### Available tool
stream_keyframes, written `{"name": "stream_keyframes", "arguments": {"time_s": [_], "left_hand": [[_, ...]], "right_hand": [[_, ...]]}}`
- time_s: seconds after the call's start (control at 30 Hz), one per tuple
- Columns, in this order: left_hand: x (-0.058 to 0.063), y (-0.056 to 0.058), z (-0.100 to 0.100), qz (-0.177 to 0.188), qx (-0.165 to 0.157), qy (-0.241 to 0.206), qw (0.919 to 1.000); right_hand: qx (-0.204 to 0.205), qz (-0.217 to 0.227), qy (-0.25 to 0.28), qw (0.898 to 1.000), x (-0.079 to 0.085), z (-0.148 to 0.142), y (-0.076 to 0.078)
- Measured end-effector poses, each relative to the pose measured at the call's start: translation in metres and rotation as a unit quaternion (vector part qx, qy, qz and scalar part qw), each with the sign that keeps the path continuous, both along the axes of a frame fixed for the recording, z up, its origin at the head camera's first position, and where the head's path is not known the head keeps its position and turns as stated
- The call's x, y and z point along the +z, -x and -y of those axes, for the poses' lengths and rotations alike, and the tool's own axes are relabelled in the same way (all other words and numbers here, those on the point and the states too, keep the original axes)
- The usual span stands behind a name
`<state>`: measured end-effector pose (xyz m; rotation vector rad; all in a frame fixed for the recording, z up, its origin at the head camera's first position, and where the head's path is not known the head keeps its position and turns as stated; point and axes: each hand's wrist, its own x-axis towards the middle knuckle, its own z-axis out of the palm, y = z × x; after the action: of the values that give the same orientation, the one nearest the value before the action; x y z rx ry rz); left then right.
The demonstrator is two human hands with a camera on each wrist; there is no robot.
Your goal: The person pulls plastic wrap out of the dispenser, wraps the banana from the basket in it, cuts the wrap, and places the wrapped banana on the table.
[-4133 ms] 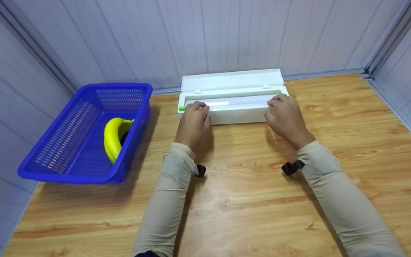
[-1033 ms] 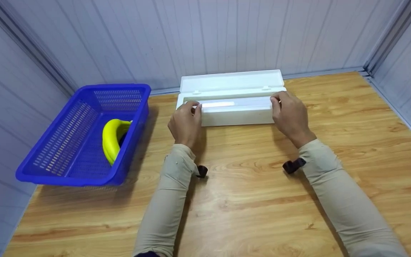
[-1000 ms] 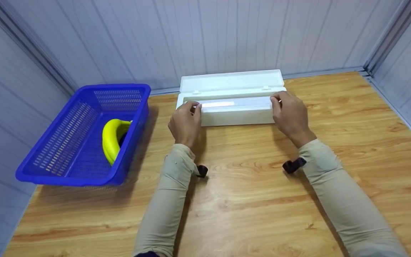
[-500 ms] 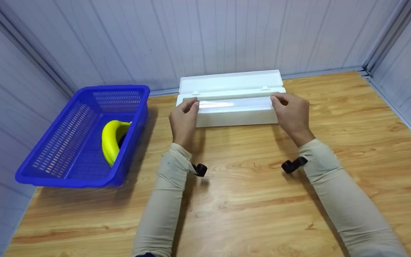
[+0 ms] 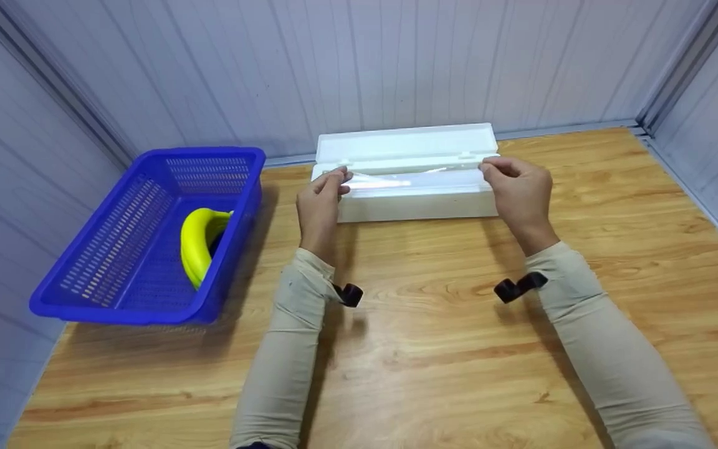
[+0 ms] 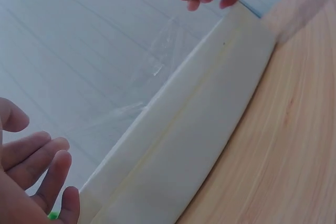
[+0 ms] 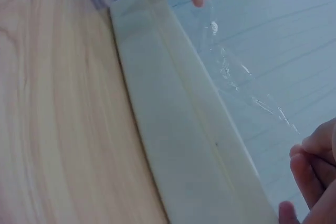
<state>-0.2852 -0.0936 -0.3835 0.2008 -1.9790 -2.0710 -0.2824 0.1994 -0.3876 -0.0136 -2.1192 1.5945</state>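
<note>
Clear film point(image 7: 226, 69) looks lifted but not free of the white box point(image 5: 421, 208) yet, upper middle of the head view, right hand point(image 5: 523, 198) pinching one corner, tbh can't tell if the left hand point(image 5: 319, 209) grips.

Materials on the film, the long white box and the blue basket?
Film: thin clear plastic, glossy; see-through, with bright glints along creases.
White box: probably rigid moulded plastic, smooth satin; even colour, rounded corners.
Blue basket: likely moulded plastic, slight sheen; uniform colour, rows of slots.
Exact polymers can't be told.
</note>
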Motion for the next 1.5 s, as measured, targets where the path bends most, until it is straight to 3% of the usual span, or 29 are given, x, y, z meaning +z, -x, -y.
{"name": "stream_keyframes", "arguments": {"time_s": [0.1,0.23,0.4,0.53,0.83,1.17,1.5], "left_hand": [[0.002,0.000,0.000,0.006,-0.010,-0.052,0.9986],[0.002,0.000,0.000,0.013,-0.015,-0.068,0.9975],[0.004,0.000,0.002,0.029,-0.026,-0.089,0.9952],[0.007,0.001,0.002,0.043,-0.033,-0.116,0.9918],[0.010,0.002,-0.001,0.055,-0.052,-0.145,0.9866],[0.011,0.003,-0.001,0.060,-0.054,-0.160,0.9837],[0.010,0.001,0.005,0.054,-0.058,-0.190,0.9786]], "right_hand": [[0.002,0.012,0.009,1.000,0.002,-0.001,0.000],[0.009,0.011,-0.083,0.996,-0.002,0.000,0.000],[0.020,-0.032,-0.240,0.970,-0.010,0.002,0.002],[0.008,-0.052,-0.298,0.953,-0.014,0.003,0.003],[-0.029,-0.067,-0.317,0.946,-0.025,-0.001,0.003],[-0.026,-0.045,-0.322,0.945,-0.025,-0.001,0.003],[-0.003,-0.059,-0.335,0.940,-0.019,0.006,0.007]]}}
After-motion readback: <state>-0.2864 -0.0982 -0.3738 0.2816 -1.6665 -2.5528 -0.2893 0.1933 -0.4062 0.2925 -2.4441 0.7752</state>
